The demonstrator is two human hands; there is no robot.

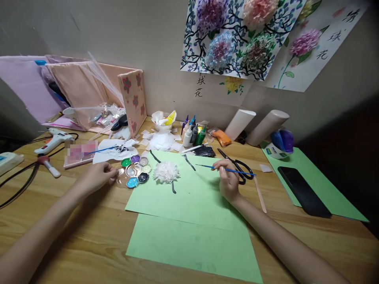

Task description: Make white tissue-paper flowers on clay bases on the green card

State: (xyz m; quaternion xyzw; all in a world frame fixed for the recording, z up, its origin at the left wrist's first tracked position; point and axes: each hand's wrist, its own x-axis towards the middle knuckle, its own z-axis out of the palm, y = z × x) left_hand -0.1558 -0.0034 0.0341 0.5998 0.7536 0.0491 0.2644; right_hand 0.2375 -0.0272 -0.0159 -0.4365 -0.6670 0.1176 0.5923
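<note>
Left hand [99, 175] curled at the left edge of the flower-shaped paint palette [134, 171], fingertips touching its clear rim; grip mostly closed, though hard to tell whether pinching the rim or merely resting against it. Right hand [228, 182] well to the right of the palette, grip closed around a thin blue paintbrush [225, 170], bristle end pointing left toward the palette, over the green paper sheet [195, 197]. Brush tip too fine to show any paint on it.

Just right of the palette, on the green sheet, a white tissue-paper flower [166, 172] with dark painted stem strokes beside and below it. Second green sheet [192, 246] partly tucked under the first, nearer than the palette. Black-handled scissors [235, 163] partly hidden behind the right hand. Wooden stick [259, 194] just right of that hand.

Behind the palette and to its right, small paint bottles [194, 132] clustered, labels too small to read; a white cup of paper scraps [162, 120] beside them. Left of the palette, a white cloth with a second brush [114, 150], a blurred-out card [79, 152], a glue gun [53, 141], cables running off the left edge. Far right of the palette, a dark phone [303, 191] on another green sheet, corner in shadow.

Wooden worktop [89, 236], light grain, against a plain beige wall; flower paintings [239, 35] pinned above, cropped by the top edge. Pink fabric-covered boxes [89, 90] at back left, contents unclear.
</note>
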